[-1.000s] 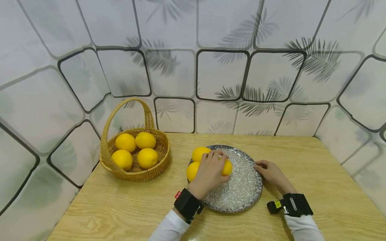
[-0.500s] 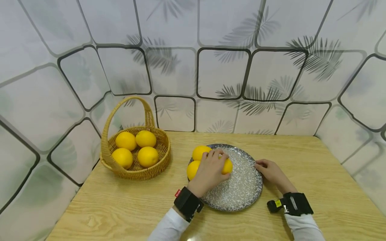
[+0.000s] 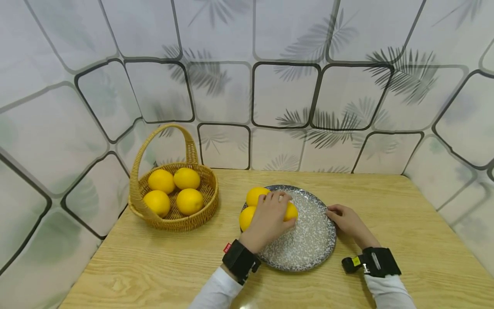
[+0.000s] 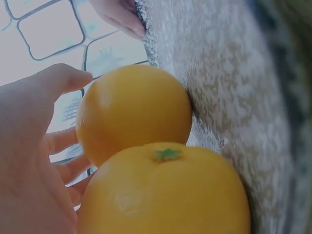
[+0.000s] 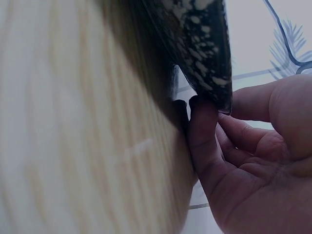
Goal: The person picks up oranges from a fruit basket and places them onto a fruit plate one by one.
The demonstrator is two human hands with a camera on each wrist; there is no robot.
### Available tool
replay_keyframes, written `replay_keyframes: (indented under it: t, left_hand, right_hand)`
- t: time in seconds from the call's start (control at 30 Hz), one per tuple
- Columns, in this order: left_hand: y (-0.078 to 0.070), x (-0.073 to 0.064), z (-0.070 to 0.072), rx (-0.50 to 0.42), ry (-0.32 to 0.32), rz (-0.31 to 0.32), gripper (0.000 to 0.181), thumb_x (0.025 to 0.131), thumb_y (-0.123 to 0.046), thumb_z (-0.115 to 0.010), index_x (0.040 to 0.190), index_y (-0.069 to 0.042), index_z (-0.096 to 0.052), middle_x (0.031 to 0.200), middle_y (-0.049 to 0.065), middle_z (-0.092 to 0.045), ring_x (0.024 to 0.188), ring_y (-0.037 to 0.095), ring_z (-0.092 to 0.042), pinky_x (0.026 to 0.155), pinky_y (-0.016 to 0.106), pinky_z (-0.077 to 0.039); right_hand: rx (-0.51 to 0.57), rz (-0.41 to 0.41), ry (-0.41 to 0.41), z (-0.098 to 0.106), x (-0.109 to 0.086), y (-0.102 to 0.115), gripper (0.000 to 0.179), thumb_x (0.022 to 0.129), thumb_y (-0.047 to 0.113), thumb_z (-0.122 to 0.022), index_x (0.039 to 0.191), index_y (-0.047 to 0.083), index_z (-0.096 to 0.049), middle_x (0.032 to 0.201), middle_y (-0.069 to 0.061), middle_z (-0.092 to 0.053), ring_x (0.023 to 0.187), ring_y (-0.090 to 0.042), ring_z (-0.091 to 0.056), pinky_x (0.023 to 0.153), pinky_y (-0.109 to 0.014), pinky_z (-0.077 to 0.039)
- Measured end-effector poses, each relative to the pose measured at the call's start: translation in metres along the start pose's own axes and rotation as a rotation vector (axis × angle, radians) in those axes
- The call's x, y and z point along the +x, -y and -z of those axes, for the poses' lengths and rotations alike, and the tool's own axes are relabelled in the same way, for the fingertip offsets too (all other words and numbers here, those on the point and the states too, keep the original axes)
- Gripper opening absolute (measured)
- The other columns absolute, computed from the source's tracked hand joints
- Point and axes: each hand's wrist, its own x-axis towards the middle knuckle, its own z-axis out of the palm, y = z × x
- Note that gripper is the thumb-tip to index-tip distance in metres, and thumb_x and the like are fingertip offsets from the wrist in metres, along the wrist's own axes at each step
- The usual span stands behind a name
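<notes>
On the left part of a grey speckled plate (image 3: pixel 308 246), my left hand (image 3: pixel 267 219) curls over an orange (image 3: pixel 291 211), thumb at its near side. The left wrist view shows this orange (image 4: pixel 134 109) resting against the plate, fingers behind it and thumb tip at its edge. Another orange (image 4: pixel 165 195) with a green stem mark sits closer to that camera. Two oranges show left of the hand, one behind (image 3: pixel 256 195) and one in front (image 3: pixel 247 218). My right hand (image 3: pixel 347 221) pinches the plate's right rim (image 5: pixel 209 63) between thumb and fingers.
A wicker basket (image 3: pixel 185 223) with a tall arched handle (image 3: pixel 138 159) stands at the left and holds several oranges (image 3: pixel 189 201). Wood-grain tabletop (image 3: pixel 154 266) lies around the plate. A patterned wall covering (image 3: pixel 281 96) encloses the table's back and sides.
My left thumb has shifted slightly to the right and away from me along the orange. The plate, the basket and my right hand stay in place.
</notes>
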Motion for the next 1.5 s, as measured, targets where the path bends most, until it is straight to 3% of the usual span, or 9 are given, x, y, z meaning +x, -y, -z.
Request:
replay_keyframes:
  t: [0.37,0.8,1.07,1.5]
  left_hand:
    - [0.013,0.002,0.011,-0.035,-0.035,0.067,0.051,0.090,-0.048,-0.057,0.131,-0.017,-0.055,0.135,0.006,-0.055,0.121,0.026,-0.050,0.097,0.048,-0.043]
    - [0.042,0.001,0.027,-0.055,-0.091,0.161,0.050,0.092,-0.045,-0.056,0.133,-0.016,-0.054,0.136,0.011,-0.055,0.120,0.031,-0.049,0.100,0.050,-0.041]
    - [0.050,0.000,0.031,-0.090,-0.098,0.187,0.048,0.093,-0.042,-0.056,0.132,-0.015,-0.054,0.135,0.012,-0.055,0.120,0.031,-0.049,0.102,0.052,-0.040]
    - [0.072,-0.004,0.038,-0.066,-0.103,0.278,0.053,0.093,-0.041,-0.057,0.138,-0.013,-0.050,0.137,0.015,-0.053,0.125,0.036,-0.046,0.104,0.055,-0.039]
  right_hand:
    - [0.003,0.003,0.003,-0.002,-0.001,0.000,0.048,0.101,0.024,-0.045,0.134,-0.011,-0.049,0.136,-0.038,-0.049,0.124,-0.048,-0.045,0.103,-0.063,-0.040]
    - [0.003,0.005,-0.002,-0.001,-0.002,0.002,0.047,0.101,0.022,-0.045,0.133,-0.012,-0.050,0.135,-0.039,-0.050,0.122,-0.048,-0.046,0.102,-0.063,-0.040]
    - [0.015,0.001,0.003,0.000,-0.002,0.002,0.048,0.101,0.023,-0.045,0.133,-0.012,-0.049,0.135,-0.038,-0.050,0.122,-0.047,-0.047,0.101,-0.062,-0.041]
    - [0.007,-0.009,-0.001,0.001,-0.003,0.006,0.049,0.101,0.026,-0.046,0.133,-0.012,-0.049,0.136,-0.039,-0.048,0.123,-0.048,-0.045,0.102,-0.063,-0.040]
